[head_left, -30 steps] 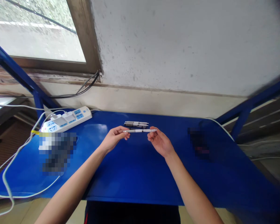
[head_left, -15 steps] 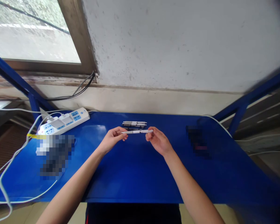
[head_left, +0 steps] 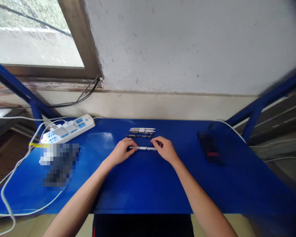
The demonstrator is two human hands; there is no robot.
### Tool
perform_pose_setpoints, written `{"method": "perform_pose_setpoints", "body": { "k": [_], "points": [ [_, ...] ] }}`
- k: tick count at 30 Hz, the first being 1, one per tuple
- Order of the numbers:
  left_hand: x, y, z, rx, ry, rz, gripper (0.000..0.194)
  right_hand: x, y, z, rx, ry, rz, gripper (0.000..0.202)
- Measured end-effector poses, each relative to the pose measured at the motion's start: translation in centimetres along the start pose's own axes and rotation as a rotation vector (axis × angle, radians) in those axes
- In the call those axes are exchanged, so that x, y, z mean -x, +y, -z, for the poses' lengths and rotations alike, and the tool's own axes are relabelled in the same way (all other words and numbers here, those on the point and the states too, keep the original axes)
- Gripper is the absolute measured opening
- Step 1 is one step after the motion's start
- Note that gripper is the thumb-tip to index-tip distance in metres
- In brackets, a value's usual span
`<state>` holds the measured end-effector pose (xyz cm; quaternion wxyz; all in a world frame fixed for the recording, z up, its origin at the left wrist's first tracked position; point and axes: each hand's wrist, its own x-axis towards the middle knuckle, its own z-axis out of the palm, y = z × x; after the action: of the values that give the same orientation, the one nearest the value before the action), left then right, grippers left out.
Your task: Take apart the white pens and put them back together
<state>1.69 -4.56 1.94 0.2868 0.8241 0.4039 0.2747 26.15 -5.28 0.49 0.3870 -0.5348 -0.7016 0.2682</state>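
A white pen (head_left: pixel 145 148) with dark marks lies crosswise, low over or on the blue tabletop. My left hand (head_left: pixel 122 151) is closed around its left end, with thumb and fingertips pinched there. At its right end, my right hand (head_left: pixel 165 148) is closed too, its curled fingers covering the tip. Just beyond my hands sits a small group of similar white and grey pens (head_left: pixel 142 129), side by side. Nearest me in that group is a darker pen (head_left: pixel 139 135).
A white power strip (head_left: pixel 71 127) with plugs stands at the back left, its cables looping over the table (head_left: pixel 148 191). Blurred-out dark objects lie left (head_left: pixel 60 166) and right (head_left: pixel 209 148). Blue frame bars (head_left: pixel 253 120) rise at both sides, and a wall (head_left: pixel 177 49) stands behind.
Both hands have brought the pen down and toward me, away from the group of pens. The darker pen behind it now shows more fully.
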Motion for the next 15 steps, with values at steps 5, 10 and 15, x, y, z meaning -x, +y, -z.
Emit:
{"method": "perform_pose_setpoints", "body": {
  "k": [5, 10, 15],
  "points": [
    [0.04, -0.43, -0.70, -0.076, -0.049, -0.062, 0.009, -0.04, 0.79, -0.06, 0.056, 0.023, 0.001, 0.022],
    [0.12, -0.80, -0.96, -0.110, -0.045, -0.062, 0.011, -0.02, 0.81, -0.24, 0.057, 0.019, 0.009, 0.023],
    [0.21, -0.48, -0.64, -0.092, -0.030, -0.076, 0.013, 0.01, 0.56, -0.25, 0.064, 0.029, -0.004, 0.023]
  ]
}}
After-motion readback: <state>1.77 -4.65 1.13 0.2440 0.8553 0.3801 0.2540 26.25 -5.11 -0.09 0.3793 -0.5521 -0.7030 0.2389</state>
